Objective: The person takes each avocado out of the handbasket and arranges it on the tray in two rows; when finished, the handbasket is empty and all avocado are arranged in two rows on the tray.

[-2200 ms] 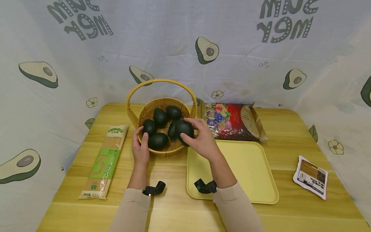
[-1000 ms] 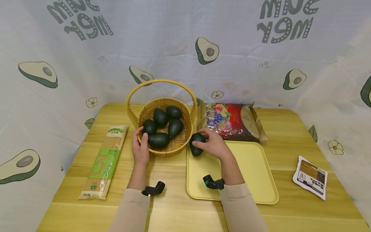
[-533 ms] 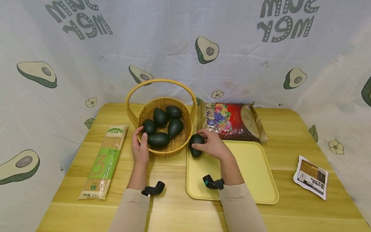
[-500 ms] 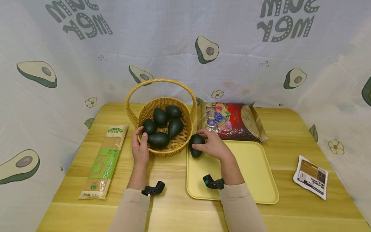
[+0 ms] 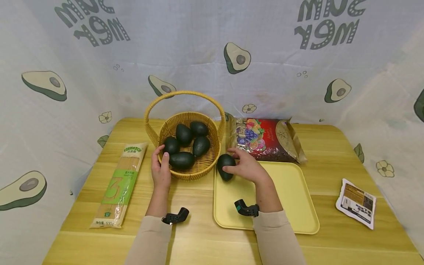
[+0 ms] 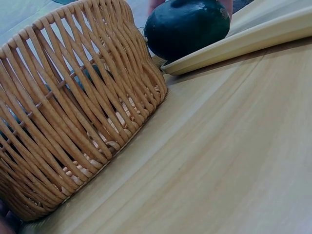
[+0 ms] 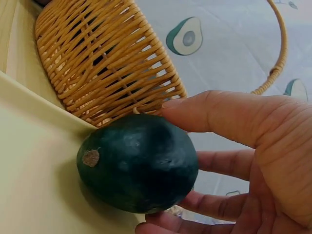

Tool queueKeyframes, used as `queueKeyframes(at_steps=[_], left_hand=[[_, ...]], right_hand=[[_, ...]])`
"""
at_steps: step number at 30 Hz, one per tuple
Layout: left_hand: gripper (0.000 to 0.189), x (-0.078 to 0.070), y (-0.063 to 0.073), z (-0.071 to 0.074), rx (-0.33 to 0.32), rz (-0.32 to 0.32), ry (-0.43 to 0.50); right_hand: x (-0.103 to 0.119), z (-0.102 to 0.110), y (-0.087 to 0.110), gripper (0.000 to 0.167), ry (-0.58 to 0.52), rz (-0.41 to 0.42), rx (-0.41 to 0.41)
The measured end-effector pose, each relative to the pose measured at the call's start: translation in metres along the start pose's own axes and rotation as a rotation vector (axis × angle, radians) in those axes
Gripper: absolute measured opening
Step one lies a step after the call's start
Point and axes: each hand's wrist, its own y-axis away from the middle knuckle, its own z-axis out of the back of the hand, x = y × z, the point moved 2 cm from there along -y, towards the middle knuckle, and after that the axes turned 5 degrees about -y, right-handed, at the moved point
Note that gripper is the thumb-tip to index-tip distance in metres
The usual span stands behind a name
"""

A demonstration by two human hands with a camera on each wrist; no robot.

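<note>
In the head view, my right hand [image 5: 246, 167] has its thumb and fingers around a dark green avocado [image 5: 226, 166] at the back left corner of the yellow tray [image 5: 298, 191]. The right wrist view shows the avocado [image 7: 139, 163] lying on its side on the tray, thumb on its upper side and fingers behind. My left hand [image 5: 161, 169] holds the front left rim of the wicker basket [image 5: 190, 176], where several more avocados [image 5: 201, 146] lie. From the left wrist, the basket's woven wall [image 6: 83, 92] hides most of its contents.
A pack of spaghetti [image 5: 119, 186] lies left of the basket. Behind the tray is a red candy bag [image 5: 268, 140]. A small white and brown packet [image 5: 356, 203] sits at the right of the wooden table [image 5: 195, 235]. The basket's tall handle [image 5: 184, 92] arches over it.
My right hand has carried the avocado from above the basket rightward and down onto the tray. In the last half second it has barely moved. My left hand has stayed at the basket rim.
</note>
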Motion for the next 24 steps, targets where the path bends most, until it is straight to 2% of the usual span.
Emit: queueKeyframes(at_steps=[2,7,9,12,15,19,24], left_hand=[[0.039,0.002,-0.001,0.000,0.004,-0.005,0.005],[0.039,0.023,-0.012,0.001,0.002,-0.002,0.010],[0.039,0.031,-0.015,0.001,-0.004,-0.003,0.009],[0.039,0.034,-0.015,0.001,-0.011,-0.011,0.013],[0.038,0.036,-0.015,0.000,-0.016,-0.025,0.014],[0.037,0.035,-0.014,0.000,-0.018,-0.035,0.004],[0.038,0.035,-0.014,0.002,-0.015,-0.028,0.001]], right_hand=[[0.001,0.001,0.001,0.074,-0.005,0.004,-0.004],[0.005,0.005,0.003,0.071,0.019,0.023,-0.015],[0.007,0.008,0.004,0.069,0.038,0.038,-0.037],[0.013,0.011,0.008,0.065,0.036,0.066,-0.084],[0.022,0.012,0.014,0.060,0.011,0.118,-0.137],[0.038,0.006,0.021,0.053,-0.049,0.233,-0.185],[0.056,-0.012,0.024,0.047,-0.081,0.340,-0.159]])
